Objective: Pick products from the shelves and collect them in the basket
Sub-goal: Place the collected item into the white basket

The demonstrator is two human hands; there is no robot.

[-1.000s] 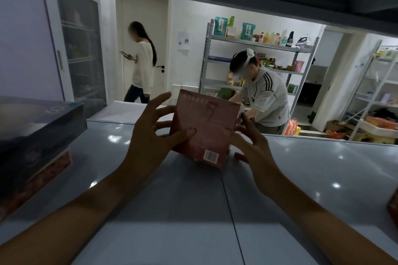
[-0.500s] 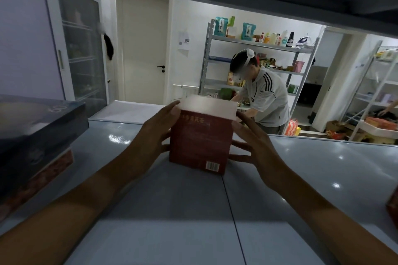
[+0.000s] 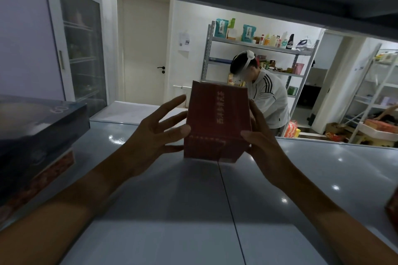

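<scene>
Box: we hold a red box (image 3: 217,120) at the centre of the frame, upright, its gold lettering running down the face turned to us; half a second ago that face showed a barcode near its lower edge, so we have turned it round
Lift: its lower edge looks just clear of the grey shelf (image 3: 150,211), though we cannot tell for certain that it no longer touches
Left hand: our left hand (image 3: 155,133) grips the box's left side, thumb on the front, fingers spread behind the edge
Right hand: our right hand (image 3: 262,142) clasps the right side, thumb on the front, fingers reaching up the far edge
Basket: not in view
Elsewhere: a dark box (image 3: 36,127) lies at the left of the frame; a person in a white jacket (image 3: 269,101) stands beyond the shelf
Meaning: we judge the pick nearly done; drawing the box out and lowering it into the basket remains
</scene>
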